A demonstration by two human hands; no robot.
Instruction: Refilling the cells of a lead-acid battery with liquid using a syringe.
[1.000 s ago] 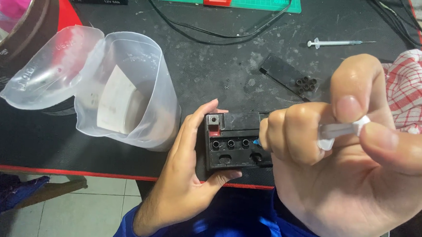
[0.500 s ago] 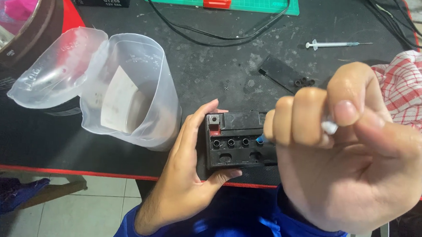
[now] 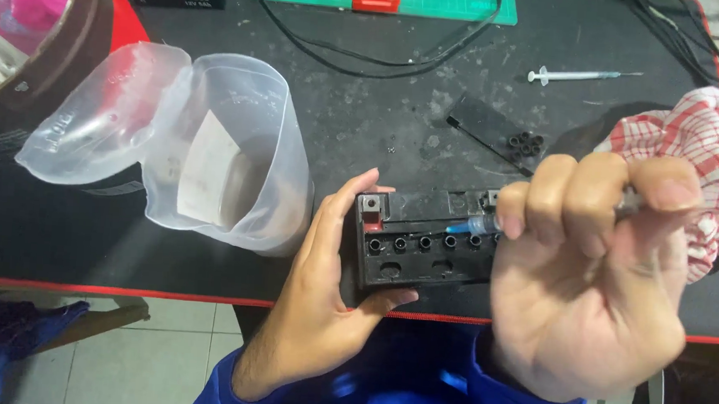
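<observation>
Right hand (image 3: 596, 283) has dropped from mid-frame, fingers clenched on a syringe (image 3: 470, 226), tip now at the battery (image 3: 424, 239) ports, lower centre. Left hand (image 3: 321, 283) grasps the battery's left end.

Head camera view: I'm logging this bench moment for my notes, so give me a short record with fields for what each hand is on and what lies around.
left hand: left hand grips the left end of the small black battery
right hand: right hand is closed around a syringe, its blue tip at the battery's row of open holes
bench: black mat
left of battery: clear plastic jug on its side
far side: second syringe, small black caps
right: red checked cloth
</observation>
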